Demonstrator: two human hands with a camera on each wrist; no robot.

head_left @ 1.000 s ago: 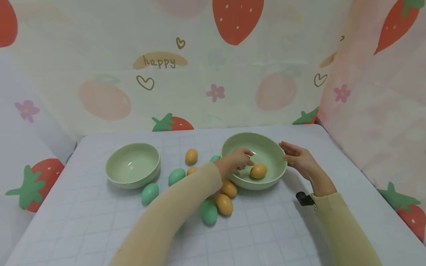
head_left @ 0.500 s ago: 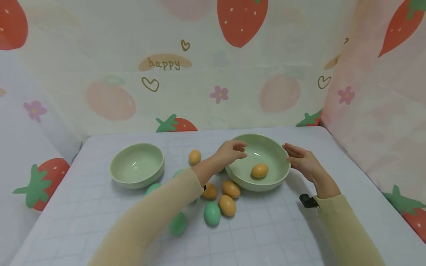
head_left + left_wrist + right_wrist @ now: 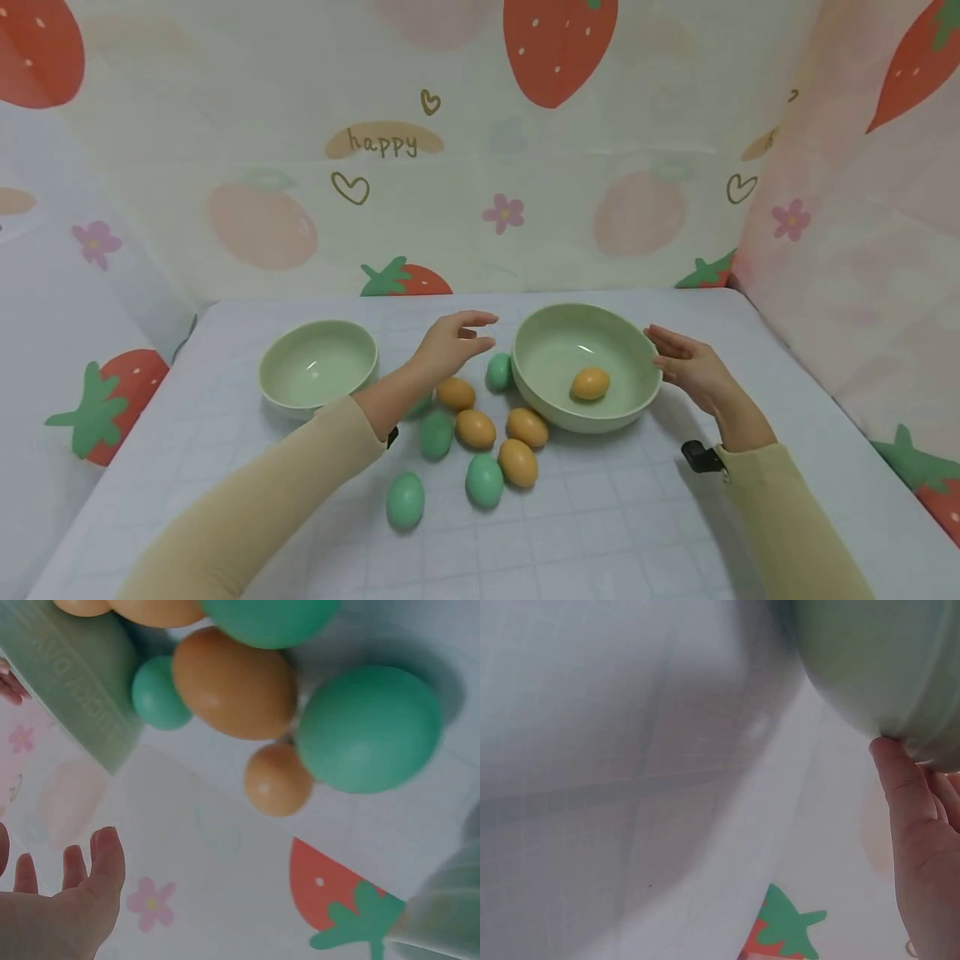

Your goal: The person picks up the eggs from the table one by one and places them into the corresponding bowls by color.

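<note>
My left hand hovers with extended fingers left of the right-hand green bowl, holding nothing. One orange egg lies inside that bowl. At the bowl's right side, my right hand touches the rim with nearly straight fingers; in the right wrist view a fingertip meets the bowl's outer wall. Loose orange eggs and green eggs lie on the table before the bowls. A green egg sits against the right bowl. My left forearm hides part of the group.
A second, smaller-looking green bowl stands at the left with no egg visible in it. The white gridded tablecloth covers the table. Behind it hangs a strawberry-print cloth, and more printed cloth closes the right side.
My left hand has withdrawn from the right bowl, moving left, and the orange egg stays in the bowl. My right hand keeps its place at the rim. The view has shifted slightly.
</note>
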